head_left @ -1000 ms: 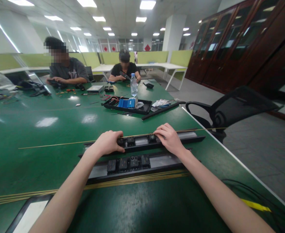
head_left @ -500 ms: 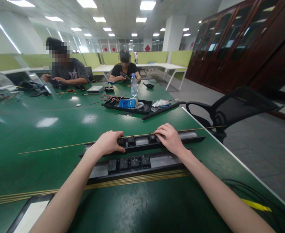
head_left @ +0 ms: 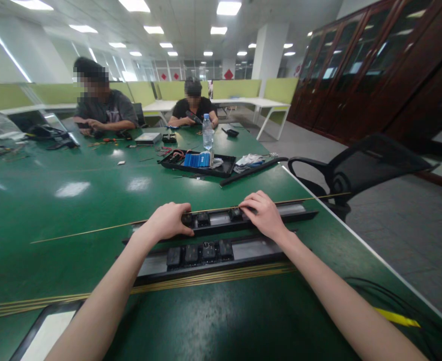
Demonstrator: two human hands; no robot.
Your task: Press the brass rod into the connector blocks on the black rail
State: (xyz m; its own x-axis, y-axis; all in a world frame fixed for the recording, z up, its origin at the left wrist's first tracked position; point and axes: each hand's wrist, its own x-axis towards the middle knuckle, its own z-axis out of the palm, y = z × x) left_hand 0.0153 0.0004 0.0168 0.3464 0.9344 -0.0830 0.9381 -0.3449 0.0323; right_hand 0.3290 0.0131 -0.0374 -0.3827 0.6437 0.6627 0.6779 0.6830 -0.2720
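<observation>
Head view: from where I stand, the right hand [head_left: 261, 214] has its fingertips pinched on a thin brass rod [head_left: 215, 209], stretched along the far rail [head_left: 224, 229] and past the table edge. Thumb on the near side, the left hand [head_left: 168, 219] is clamped across that rail. Just nearer lies another rail [head_left: 256, 246] with four blocks [head_left: 191, 254], then more rods [head_left: 213, 276].

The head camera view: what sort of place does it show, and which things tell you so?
Most likely an office, partly used as a workshop: yellow-green partitions and white desks stand behind, while a black tray of loose items sits on the green table.
</observation>
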